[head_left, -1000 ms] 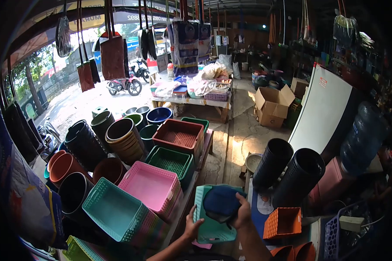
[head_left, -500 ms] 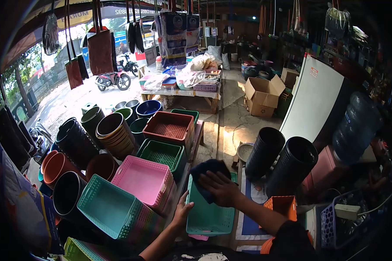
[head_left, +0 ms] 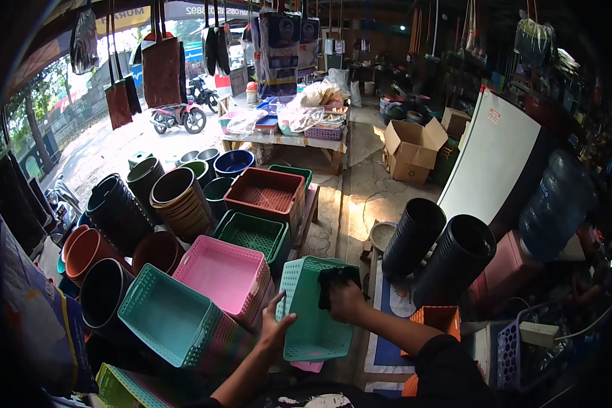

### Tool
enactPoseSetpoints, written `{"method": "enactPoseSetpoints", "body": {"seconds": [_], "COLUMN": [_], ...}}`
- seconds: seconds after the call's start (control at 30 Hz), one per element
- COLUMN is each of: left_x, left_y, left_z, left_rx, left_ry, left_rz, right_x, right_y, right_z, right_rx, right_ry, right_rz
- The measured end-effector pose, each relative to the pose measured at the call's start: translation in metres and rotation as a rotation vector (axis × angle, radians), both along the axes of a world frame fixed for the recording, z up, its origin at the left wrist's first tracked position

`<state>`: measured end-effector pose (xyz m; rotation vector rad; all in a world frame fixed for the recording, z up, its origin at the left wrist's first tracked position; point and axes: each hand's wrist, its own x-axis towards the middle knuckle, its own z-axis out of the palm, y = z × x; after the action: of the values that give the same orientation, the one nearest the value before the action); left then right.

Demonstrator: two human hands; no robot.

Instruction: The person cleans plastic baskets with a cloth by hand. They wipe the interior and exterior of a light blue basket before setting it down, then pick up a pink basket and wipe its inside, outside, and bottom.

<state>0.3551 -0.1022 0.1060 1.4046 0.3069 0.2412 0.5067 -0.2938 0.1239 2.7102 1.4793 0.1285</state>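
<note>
A dark cloth (head_left: 334, 277) inside the green basket (head_left: 304, 299)

The left hand (head_left: 277, 325) grasps the green basket at its nine o'clock wall. This basket is found at six o'clock of the view. The right hand (head_left: 349, 302) grasps the dark cloth inside it, near one o'clock, with fingers partly hidden. From there, the pink basket (head_left: 224, 272) lies at ten o'clock, the orange basket (head_left: 438, 318) at three.

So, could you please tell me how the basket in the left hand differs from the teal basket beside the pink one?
The held basket is gripped by the left hand; the stacked teal basket tops a stack, untouched. A dark cloth in the right hand is against the held basket; none is on the stacked teal basket. Both are bluish-green with perforated walls.
</note>
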Motion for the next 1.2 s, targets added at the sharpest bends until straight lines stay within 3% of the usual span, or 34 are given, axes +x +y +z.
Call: {"method": "enactPoseSetpoints", "body": {"seconds": [0.07, 0.17, 0.3, 0.37, 0.4, 0.5, 0.57, 0.63, 0.73, 0.8, 0.83, 0.9, 0.93, 0.97, 1.0, 1.07, 1.1, 1.13, 1.2], "left_x": [-0.006, -0.002, -0.001, -0.001, 0.000, -0.001, -0.001, 0.002, 0.001, 0.001, 0.000, 0.002, 0.001, 0.006, 0.002, -0.005, -0.010, -0.012, -0.015], "left_y": [-0.007, -0.005, -0.005, -0.006, -0.005, -0.007, -0.008, -0.009, -0.010, -0.004, -0.003, -0.005, -0.006, 0.004, 0.005, 0.005, 0.004, 0.003, 0.001], "left_z": [0.020, -0.014, -0.022, -0.011, -0.005, 0.009, 0.008, 0.000, 0.005, 0.003, 0.001, 0.012, 0.014, -0.005, -0.004, 0.007, 0.013, 0.010, 0.001], "left_rx": [0.279, 0.184, 0.080, 0.048, 0.014, 0.141, 0.180, -0.087, -0.210, -0.238, -0.267, -0.329, -0.387, -0.410, -0.413, -0.799, -0.789, -0.791, -0.788], "left_ry": [0.025, -0.006, -0.082, -0.100, -0.123, -0.152, -0.159, -0.128, -0.148, -0.163, -0.177, -0.174, -0.176, -0.202, -0.198, -0.059, -0.017, -0.008, 0.024], "left_rz": [0.030, 0.024, 0.043, 0.038, 0.040, 0.038, 0.040, 0.036, -0.005, 0.000, 0.005, 0.047, 0.083, 0.048, 0.059, -0.130, -0.134, -0.132, -0.148], "right_x": [-0.009, -0.028, -0.069, -0.090, -0.096, -0.103, -0.106, -0.114, -0.122, -0.125, -0.118, -0.114, -0.109, -0.099, -0.102, -0.100, -0.100, -0.097, -0.085], "right_y": [-0.002, -0.007, -0.003, 0.001, 0.003, 0.010, 0.019, 0.028, 0.022, 0.006, -0.002, -0.032, -0.048, -0.060, -0.066, -0.085, -0.084, -0.091, -0.111], "right_z": [-0.005, -0.027, -0.039, -0.026, -0.018, -0.004, -0.005, -0.013, 0.015, 0.027, 0.012, 0.041, 0.021, 0.037, 0.077, 0.082, 0.086, 0.068, 0.004], "right_rx": [-0.024, 0.076, -0.015, -0.139, -0.134, 0.008, 0.141, 0.177, 0.189, 0.530, 0.550, 0.804, 1.110, 1.316, 1.496, 1.819, 1.922, 1.923, 1.391], "right_ry": [0.070, -0.102, 0.056, 0.439, 0.444, 0.679, 1.086, 1.144, 1.146, 1.558, 1.827, 1.770, 1.796, 2.116, 2.003, 1.712, 1.397, 1.399, 0.624], "right_rz": [-0.072, 0.036, 0.037, 0.089, 0.082, 0.091, -0.097, -0.116, -0.035, -0.313, -0.455, -0.370, -0.397, -0.490, -0.464, -0.406, -0.387, -0.397, -0.459]}}
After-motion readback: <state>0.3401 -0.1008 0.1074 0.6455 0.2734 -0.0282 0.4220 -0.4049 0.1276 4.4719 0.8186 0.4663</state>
